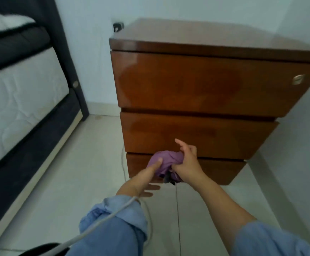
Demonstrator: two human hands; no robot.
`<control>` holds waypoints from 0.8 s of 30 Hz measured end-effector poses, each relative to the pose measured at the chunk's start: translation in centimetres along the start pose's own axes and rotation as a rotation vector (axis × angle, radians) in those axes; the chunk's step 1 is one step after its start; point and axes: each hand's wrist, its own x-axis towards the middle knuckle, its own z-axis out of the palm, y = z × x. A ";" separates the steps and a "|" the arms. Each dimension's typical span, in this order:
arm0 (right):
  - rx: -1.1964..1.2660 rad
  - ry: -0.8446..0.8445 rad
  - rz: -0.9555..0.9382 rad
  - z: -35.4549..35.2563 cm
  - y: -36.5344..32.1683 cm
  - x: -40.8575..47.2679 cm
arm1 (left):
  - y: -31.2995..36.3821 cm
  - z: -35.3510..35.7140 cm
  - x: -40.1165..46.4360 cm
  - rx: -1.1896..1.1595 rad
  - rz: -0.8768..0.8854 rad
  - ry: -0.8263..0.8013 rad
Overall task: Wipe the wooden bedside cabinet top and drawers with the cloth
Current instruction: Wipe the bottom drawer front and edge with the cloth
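The wooden bedside cabinet (196, 85) stands against the white wall, with a glossy top and three shut drawers. A damp sheen covers the top drawer front. A bunched purple cloth (166, 161) is held in front of the seam between the middle and bottom drawers. My right hand (186, 164) grips the cloth from the right, its index finger pointing up. My left hand (146, 179) pinches the cloth's left side with the thumb, the other fingers spread below. Both sleeves are blue and rolled up.
A bed with a dark frame and white mattress (17, 93) fills the left. A round silver lock (298, 79) sits at the top drawer's right end. A white cable (98, 226) crosses my left sleeve. A plug socket (117, 26) is behind the cabinet. The floor has pale tiles.
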 end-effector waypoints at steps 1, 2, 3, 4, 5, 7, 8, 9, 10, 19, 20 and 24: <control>0.025 0.002 -0.004 -1.0 -1.2 -0.4 | 1.2 0.4 -0.2 -0.087 0.060 0.032; 0.056 0.006 0.009 -2.0 -2.4 -0.9 | 2.6 1.0 -0.7 -0.183 0.103 0.082; 0.116 0.011 0.033 -3.3 -3.7 -1.5 | 4.1 1.5 -1.7 -0.263 0.150 0.115; 0.225 0.010 0.072 -4.7 -4.9 -2.0 | 5.8 2.0 -3.1 -0.278 0.192 0.147; 0.371 0.008 0.108 -5.9 -6.1 -2.5 | 7.3 2.5 -4.2 -0.284 0.229 0.169; 0.661 -0.003 0.142 -8.3 -8.1 -3.6 | 10.2 3.5 -6.8 -0.289 0.262 0.170; 0.711 0.005 0.143 -9.5 -9.0 -4.2 | 11.6 4.0 -8.3 -0.297 0.244 0.179; 0.692 0.015 0.149 -10.4 -9.6 -4.4 | 12.9 4.3 -9.6 -0.293 0.247 0.181; 0.661 0.021 0.159 -11.4 -10.3 -4.6 | 14.1 4.6 -10.6 -0.259 0.271 0.193; 0.531 0.279 -0.060 -20.2 -18.5 -3.9 | 22.4 7.2 -16.0 0.078 0.800 0.383; 0.523 0.311 -0.091 -21.1 -19.3 -3.5 | 23.4 7.7 -16.4 0.089 0.833 0.402; 0.484 0.392 -0.198 -24.9 -22.8 -0.9 | 28.9 9.6 -16.9 0.077 0.960 0.417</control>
